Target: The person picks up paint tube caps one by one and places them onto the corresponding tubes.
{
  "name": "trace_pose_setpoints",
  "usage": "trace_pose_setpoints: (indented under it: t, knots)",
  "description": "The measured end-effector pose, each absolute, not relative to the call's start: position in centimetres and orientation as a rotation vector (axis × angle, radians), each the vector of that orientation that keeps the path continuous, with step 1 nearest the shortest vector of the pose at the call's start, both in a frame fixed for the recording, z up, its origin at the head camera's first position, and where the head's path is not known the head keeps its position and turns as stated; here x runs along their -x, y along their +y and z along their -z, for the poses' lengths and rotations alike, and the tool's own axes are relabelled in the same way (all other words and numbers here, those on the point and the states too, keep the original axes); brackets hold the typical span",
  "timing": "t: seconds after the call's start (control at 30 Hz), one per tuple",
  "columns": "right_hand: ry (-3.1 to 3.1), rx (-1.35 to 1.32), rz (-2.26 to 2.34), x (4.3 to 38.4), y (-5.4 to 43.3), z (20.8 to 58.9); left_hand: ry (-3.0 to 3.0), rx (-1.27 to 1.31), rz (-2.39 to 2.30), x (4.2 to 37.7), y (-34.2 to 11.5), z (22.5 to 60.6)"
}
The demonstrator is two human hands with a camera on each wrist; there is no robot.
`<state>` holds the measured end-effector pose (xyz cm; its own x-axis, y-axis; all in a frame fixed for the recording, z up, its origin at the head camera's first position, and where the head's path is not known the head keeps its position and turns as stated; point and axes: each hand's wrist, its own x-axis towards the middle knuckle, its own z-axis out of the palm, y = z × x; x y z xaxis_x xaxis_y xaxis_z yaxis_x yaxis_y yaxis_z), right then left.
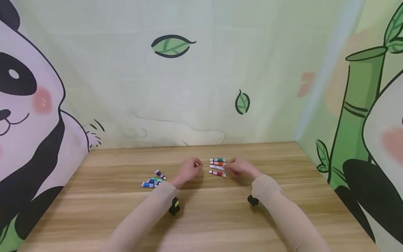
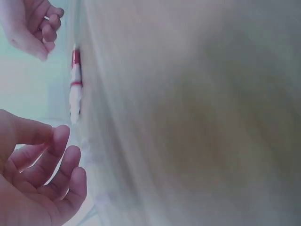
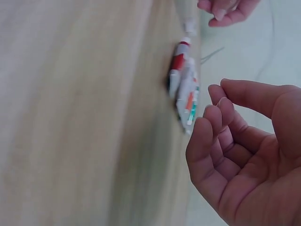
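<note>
Four-sided wood-look table aside, several small paint tubes lie in a short stack of rows between the hands: a green tube (image 1: 218,160), an orange tube (image 1: 217,163), a white tube (image 1: 216,168) and a red tube (image 1: 217,173). Left of that row is my left hand (image 1: 190,169), its fingers loosely bent and holding nothing in the left wrist view. My right hand (image 1: 240,167) is by the tubes' right ends, close to the white one. In the right wrist view its relaxed fingers are empty; whether they touch a tube cannot be told.
Beyond my left forearm lies a second group of tubes, with a purple tube (image 1: 160,174) and a blue tube (image 1: 149,184) among them, partly hidden by the sleeve. The wooden tabletop (image 1: 214,217) ends at a printed backdrop (image 1: 204,87).
</note>
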<state>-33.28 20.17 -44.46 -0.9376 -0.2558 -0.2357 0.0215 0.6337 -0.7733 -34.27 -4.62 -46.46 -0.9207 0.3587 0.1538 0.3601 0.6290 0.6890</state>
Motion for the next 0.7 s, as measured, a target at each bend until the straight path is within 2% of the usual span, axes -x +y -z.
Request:
trace_pose_setpoints:
  t: [0.3, 0.7]
  knots:
    - [2.606, 0.189, 1.156, 34.0, 19.8, 42.8, -2.884, 0.619, 1.047, 34.3, -9.6, 44.0]
    - [2.632, 0.285, 1.124, 33.7, 18.1, 42.2, -2.881, 0.502, 1.03, 33.7, -17.7, 42.7]
